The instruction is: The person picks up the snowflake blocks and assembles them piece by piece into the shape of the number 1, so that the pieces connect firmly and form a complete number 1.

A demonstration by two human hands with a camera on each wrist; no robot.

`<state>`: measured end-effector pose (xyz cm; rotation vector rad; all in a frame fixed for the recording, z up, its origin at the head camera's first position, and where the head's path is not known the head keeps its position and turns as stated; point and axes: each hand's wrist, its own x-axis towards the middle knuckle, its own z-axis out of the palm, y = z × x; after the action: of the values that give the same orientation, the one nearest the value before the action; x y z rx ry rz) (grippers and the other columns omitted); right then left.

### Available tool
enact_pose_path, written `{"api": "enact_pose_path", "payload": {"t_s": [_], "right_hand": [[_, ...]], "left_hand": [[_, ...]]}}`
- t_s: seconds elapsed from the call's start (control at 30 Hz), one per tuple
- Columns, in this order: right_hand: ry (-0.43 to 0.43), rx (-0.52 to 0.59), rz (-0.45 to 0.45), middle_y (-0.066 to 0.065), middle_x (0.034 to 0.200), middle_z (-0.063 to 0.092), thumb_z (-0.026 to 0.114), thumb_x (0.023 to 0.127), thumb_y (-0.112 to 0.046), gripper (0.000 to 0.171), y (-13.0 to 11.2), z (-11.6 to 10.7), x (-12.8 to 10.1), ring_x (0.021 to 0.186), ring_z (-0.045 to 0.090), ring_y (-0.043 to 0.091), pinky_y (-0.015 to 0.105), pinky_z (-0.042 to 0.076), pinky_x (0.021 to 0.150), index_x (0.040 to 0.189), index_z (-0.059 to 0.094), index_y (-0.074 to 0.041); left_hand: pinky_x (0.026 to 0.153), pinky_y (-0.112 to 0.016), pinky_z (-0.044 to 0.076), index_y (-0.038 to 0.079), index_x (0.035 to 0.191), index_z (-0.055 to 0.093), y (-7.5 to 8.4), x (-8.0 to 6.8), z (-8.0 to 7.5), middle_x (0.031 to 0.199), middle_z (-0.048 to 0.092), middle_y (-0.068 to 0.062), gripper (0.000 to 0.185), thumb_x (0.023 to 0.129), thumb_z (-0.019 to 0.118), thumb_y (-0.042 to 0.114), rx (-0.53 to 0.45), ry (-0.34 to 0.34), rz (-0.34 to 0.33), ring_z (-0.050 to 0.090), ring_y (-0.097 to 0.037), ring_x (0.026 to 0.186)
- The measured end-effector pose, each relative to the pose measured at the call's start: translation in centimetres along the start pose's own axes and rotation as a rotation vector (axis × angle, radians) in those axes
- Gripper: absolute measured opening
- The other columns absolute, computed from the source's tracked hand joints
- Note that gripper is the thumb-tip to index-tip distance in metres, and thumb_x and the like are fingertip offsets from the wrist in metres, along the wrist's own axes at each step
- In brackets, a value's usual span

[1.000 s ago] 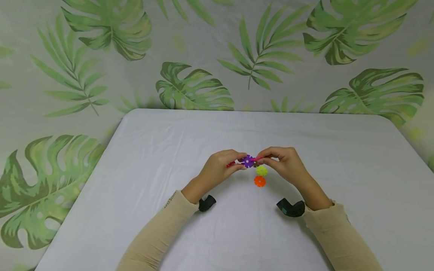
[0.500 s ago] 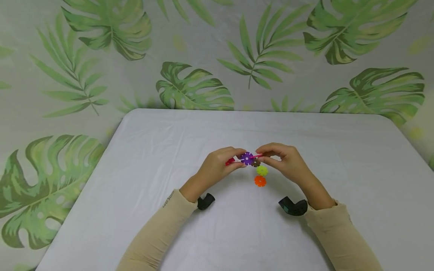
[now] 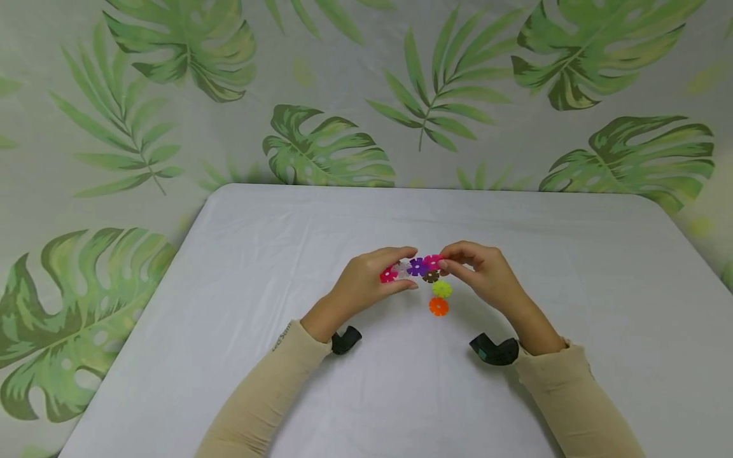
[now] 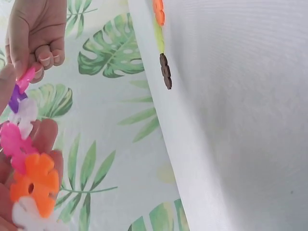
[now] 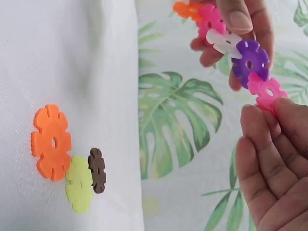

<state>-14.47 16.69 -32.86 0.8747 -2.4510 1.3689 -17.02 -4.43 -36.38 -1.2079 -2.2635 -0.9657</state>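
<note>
A chain of interlocking flower-shaped plastic discs [image 3: 417,267] is held up between the two hands, above the table. Pink, purple, white and orange discs show along it. My right hand [image 3: 487,272] pinches the pink end disc [image 5: 268,91] between thumb and fingers. My left hand [image 3: 366,277] curls round the other part of the chain, with thumb and forefinger spread apart at the tips; an orange disc [image 4: 34,180] and a white disc [image 4: 31,214] lie against its fingers. On the table below are single discs in orange [image 5: 51,142], yellow-green [image 5: 79,184] and brown [image 5: 97,171].
A white cloth covers the table [image 3: 401,394]. Its far edge meets a leaf-patterned backdrop [image 3: 326,89]. Black wrist-worn devices [image 3: 494,350] sit under both wrists. The loose discs lie in a short row below the hands, toward the right.
The pink end disc has turned from edge-on to face the head camera. My left thumb and forefinger have spread wider, showing more of the chain. The loose discs lie as before.
</note>
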Motion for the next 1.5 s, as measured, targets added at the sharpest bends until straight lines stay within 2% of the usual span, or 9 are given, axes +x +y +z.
{"api": "enact_pose_path", "payload": {"t_s": [0.07,0.17,0.47,0.63,0.77,1.0,1.33,1.5], "right_hand": [[-0.014,0.071,0.023,0.01,0.076,0.059,0.058,0.074,0.002,0.011,0.1,0.1,0.0,0.067,0.057,0.021,0.021,0.046,0.065,0.085,0.057,0.0],[-0.034,0.176,0.057,0.014,0.076,0.058,0.056,0.076,0.003,0.01,0.2,0.3,0.0,0.066,0.057,0.026,0.025,0.047,0.063,0.086,0.055,0.004],[-0.072,0.392,0.133,0.025,0.078,0.056,0.052,0.078,0.003,0.011,0.3,1.1,0.1,0.066,0.057,0.029,0.032,0.047,0.065,0.088,0.052,0.008],[-0.083,0.431,0.174,0.021,0.079,0.055,0.052,0.079,0.001,0.011,0.1,1.7,0.2,0.066,0.057,0.029,0.033,0.047,0.065,0.088,0.052,0.008],[-0.093,0.438,0.187,0.021,0.08,0.055,0.052,0.079,0.0,0.012,-0.1,1.8,0.2,0.068,0.055,0.033,0.033,0.047,0.066,0.088,0.052,0.008],[-0.096,0.345,0.167,0.02,0.087,0.055,0.053,0.079,-0.001,0.018,-0.4,0.9,0.1,0.075,0.057,0.027,0.032,0.046,0.07,0.096,0.052,0.004],[-0.052,0.02,0.2,0.008,0.096,0.056,0.059,0.077,-0.011,0.028,0.0,-0.8,-1.0,0.086,0.054,0.018,0.018,0.043,0.071,0.102,0.052,-0.004],[-0.045,-0.033,0.2,0.007,0.097,0.056,0.061,0.074,-0.011,0.031,1.6,-0.8,-1.9,0.085,0.053,0.022,0.028,0.043,0.074,0.103,0.052,-0.004]], "left_hand": [[0.081,-0.015,0.036,0.009,0.109,0.054,0.1,0.1,0.0,0.105,0.055,0.002,0.049,0.068,0.065,0.033,0.019,0.003,0.013,0.048,-0.004,0.098],[0.081,-0.017,0.037,0.009,0.108,0.054,0.2,0.2,-0.2,0.104,0.056,0.002,0.046,0.07,0.064,0.033,0.037,0.01,0.029,0.048,-0.004,0.096],[0.069,-0.015,0.04,0.01,0.107,0.055,0.4,0.1,-0.1,0.096,0.058,0.002,0.043,0.071,0.063,0.032,0.08,0.021,0.029,0.054,-0.004,0.081],[0.064,-0.012,0.04,0.011,0.104,0.056,0.5,0.1,-0.1,0.09,0.059,0.003,0.039,0.071,0.063,0.03,0.066,0.036,0.028,0.051,-0.001,0.071],[0.062,-0.01,0.04,0.011,0.1,0.058,0.5,0.2,-0.1,0.086,0.059,0.004,0.034,0.071,0.063,0.027,0.065,0.044,0.035,0.05,0.0,0.07],[0.061,-0.011,0.04,0.011,0.098,0.058,0.4,0.3,-0.2,0.085,0.059,0.003,0.032,0.071,0.063,0.027,0.072,0.047,0.024,0.049,-0.001,0.067],[0.06,-0.008,0.039,0.01,0.098,0.059,0.0,0.3,-0.2,0.085,0.059,0.003,0.033,0.069,0.065,0.025,0.069,0.089,0.016,0.047,0.0,0.065],[0.061,-0.007,0.039,0.01,0.098,0.058,-0.1,0.3,-0.2,0.087,0.059,0.003,0.034,0.069,0.065,0.026,0.058,0.104,0.005,0.047,0.001,0.066]]}}
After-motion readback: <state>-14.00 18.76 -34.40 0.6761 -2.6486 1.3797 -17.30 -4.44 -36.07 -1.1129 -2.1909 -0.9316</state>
